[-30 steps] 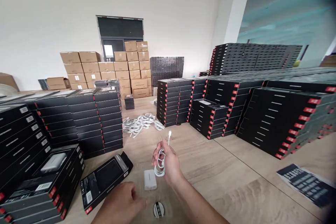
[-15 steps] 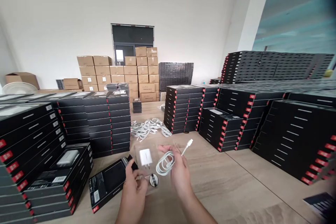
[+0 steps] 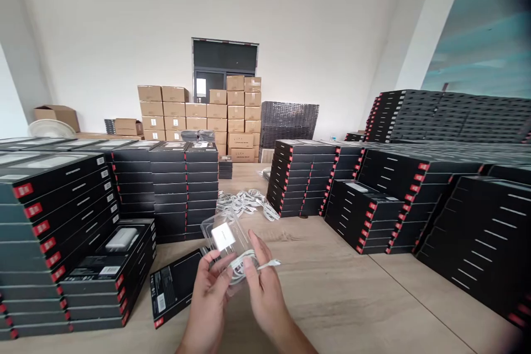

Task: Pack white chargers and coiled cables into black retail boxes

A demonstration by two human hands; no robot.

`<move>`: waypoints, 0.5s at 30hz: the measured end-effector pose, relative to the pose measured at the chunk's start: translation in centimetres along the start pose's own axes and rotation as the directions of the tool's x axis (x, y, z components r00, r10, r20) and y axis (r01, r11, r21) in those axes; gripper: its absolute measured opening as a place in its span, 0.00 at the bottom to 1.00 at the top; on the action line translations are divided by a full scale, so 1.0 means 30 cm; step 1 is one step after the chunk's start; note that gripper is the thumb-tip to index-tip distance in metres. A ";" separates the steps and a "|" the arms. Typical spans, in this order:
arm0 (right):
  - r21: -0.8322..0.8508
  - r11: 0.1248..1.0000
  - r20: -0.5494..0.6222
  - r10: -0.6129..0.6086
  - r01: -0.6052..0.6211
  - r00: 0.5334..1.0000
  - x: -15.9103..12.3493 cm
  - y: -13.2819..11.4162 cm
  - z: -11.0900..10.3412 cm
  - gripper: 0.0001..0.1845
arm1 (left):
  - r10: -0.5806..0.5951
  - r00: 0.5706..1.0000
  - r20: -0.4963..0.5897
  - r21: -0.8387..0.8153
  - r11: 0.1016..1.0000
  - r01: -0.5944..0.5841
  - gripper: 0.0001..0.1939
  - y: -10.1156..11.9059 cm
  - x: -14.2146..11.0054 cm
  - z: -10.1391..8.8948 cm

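Note:
My left hand (image 3: 208, 297) holds a clear plastic tray (image 3: 207, 226) up above the wooden table (image 3: 332, 293); a white charger (image 3: 223, 236) sits in it. My right hand (image 3: 262, 283) presses a coiled white cable (image 3: 243, 266) against the tray, with the cable's plug end (image 3: 274, 261) sticking out to the right. Both hands are closed around these things. Just left of my hands a black flat box (image 3: 174, 286) lies on the table.
Tall stacks of black boxes with red tabs stand left (image 3: 62, 215) and right (image 3: 435, 199). One open box (image 3: 120, 243) on the left stack shows a white charger. A heap of white cables (image 3: 246, 202) lies further back. Brown cartons (image 3: 199, 116) are piled by the far wall.
My left hand picked the tray with the charger off the table and raised it. My right hand brought the coiled cable over onto the tray. The view shifted right.

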State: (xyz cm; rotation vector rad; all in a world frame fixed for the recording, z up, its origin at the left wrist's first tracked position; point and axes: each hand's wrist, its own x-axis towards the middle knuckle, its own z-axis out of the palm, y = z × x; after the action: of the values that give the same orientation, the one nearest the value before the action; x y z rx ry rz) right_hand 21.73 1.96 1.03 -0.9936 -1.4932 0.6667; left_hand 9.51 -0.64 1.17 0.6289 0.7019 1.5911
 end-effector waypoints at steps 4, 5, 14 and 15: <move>0.375 0.889 0.299 0.154 -0.264 0.942 0.030 -0.003 -0.031 0.31 | 0.021 0.998 -0.051 0.058 0.998 -0.018 0.28 0.058 0.024 -0.026; 0.440 0.833 0.320 0.203 -0.335 0.925 0.040 -0.003 -0.041 0.32 | 0.010 0.999 -0.040 0.056 0.998 -0.008 0.28 0.068 0.026 -0.029; 0.478 0.681 0.389 0.403 -0.555 0.829 0.043 -0.029 -0.071 0.26 | -0.059 0.976 0.209 0.115 0.993 0.036 0.26 0.073 0.016 -0.046; 0.468 0.688 0.381 0.410 -0.555 0.829 0.039 -0.031 -0.067 0.26 | -0.062 0.976 0.207 0.133 0.991 0.035 0.27 0.072 0.018 -0.046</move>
State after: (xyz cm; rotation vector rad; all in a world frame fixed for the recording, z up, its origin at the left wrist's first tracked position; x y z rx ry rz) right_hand 23.53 2.29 2.75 -0.8513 -1.1057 1.5798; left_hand 6.98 -0.41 1.86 0.8554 0.6592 1.4169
